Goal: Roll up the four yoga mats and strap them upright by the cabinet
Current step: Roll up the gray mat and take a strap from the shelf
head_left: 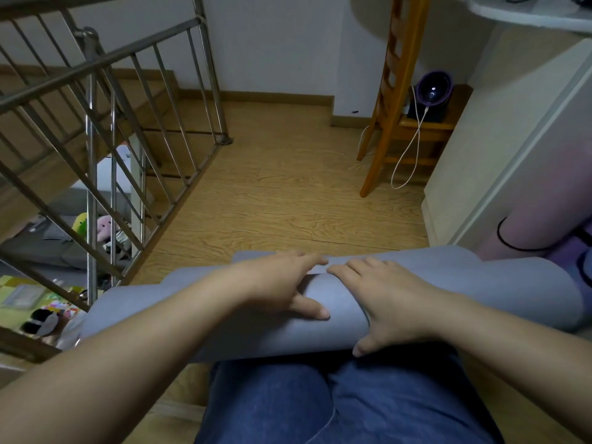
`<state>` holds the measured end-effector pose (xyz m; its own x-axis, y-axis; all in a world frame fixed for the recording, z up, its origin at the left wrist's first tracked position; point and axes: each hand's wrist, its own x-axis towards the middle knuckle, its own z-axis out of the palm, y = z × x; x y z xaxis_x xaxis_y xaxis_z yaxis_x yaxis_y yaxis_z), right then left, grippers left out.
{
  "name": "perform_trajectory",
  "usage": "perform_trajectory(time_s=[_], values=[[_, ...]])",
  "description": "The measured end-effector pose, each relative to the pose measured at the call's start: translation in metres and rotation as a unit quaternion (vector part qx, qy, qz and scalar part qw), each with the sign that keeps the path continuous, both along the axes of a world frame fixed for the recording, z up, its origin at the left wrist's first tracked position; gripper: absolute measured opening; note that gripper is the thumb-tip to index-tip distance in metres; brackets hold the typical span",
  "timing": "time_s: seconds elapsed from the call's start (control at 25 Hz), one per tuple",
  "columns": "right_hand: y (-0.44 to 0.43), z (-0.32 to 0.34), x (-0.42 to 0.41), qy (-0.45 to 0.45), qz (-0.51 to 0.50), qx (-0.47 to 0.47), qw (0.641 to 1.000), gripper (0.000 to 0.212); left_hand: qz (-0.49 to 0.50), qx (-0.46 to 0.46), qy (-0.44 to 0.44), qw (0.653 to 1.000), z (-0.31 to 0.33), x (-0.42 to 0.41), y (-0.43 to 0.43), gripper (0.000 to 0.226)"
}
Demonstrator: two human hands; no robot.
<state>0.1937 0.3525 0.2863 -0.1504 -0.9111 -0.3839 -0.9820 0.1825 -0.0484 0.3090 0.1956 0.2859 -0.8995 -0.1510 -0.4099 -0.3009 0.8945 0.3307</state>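
Soft, bendy, probably light grey mat roll [480,283] under left hand [282,283] and right hand [384,296], both spread flat and pressing; best gripped mid-roll, between them.

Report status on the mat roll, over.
Left hand and right hand pressing on top of grey mat. Nearly rolled, short tail on floor. Strapped pink mat by cabinet, right of roll. Nothing ahead.

Grey-blue mat [336,302], blue jeans [320,405], wood-grain tan floor [288,193], pink-lilac rolled mat [538,219].
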Motion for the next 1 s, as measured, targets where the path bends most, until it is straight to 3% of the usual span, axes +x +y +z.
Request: perform_trajectory(time_s=[0.08, 0.16, 0.24, 0.32, 0.44, 0.64, 0.92, 1.0], values=[[-0.013, 0.005, -0.013, -0.057, -0.025, 0.024, 0.998, 0.111, -0.043, -0.132, 0.078, 0.987, -0.011, 0.016, 0.013, 0.076], [-0.023, 0.009, -0.016, -0.066, -0.024, 0.038, 0.997, 0.108, -0.061, -0.202, 0.077, 0.974, -0.025, 0.027, 0.021, 0.089], [-0.025, 0.009, -0.008, 0.029, -0.004, 0.029, 0.999, 0.107, -0.045, -0.158, 0.064, 0.984, -0.030, 0.023, 0.008, 0.096], [-0.020, 0.001, 0.006, 0.125, 0.010, -0.002, 0.992, 0.113, -0.026, -0.051, 0.058, 0.997, -0.033, 0.010, -0.013, 0.089], [-0.015, -0.021, 0.010, 0.141, -0.006, -0.072, 0.987, 0.117, -0.026, 0.026, 0.052, 0.998, -0.029, -0.005, -0.030, 0.083], [-0.026, -0.023, -0.015, 0.088, -0.010, -0.098, 0.991, 0.104, -0.004, -0.238, 0.088, 0.967, -0.036, 0.007, 0.005, 0.109], [-0.041, 0.052, -0.035, 0.072, 0.011, -0.068, 0.995, 0.096, 0.008, -0.182, 0.170, 0.968, 0.026, -0.009, -0.011, 0.098], [-0.033, 0.071, -0.035, 0.046, 0.011, -0.052, 0.998, 0.094, -0.004, -0.165, 0.158, 0.974, 0.045, -0.005, -0.006, 0.096]])
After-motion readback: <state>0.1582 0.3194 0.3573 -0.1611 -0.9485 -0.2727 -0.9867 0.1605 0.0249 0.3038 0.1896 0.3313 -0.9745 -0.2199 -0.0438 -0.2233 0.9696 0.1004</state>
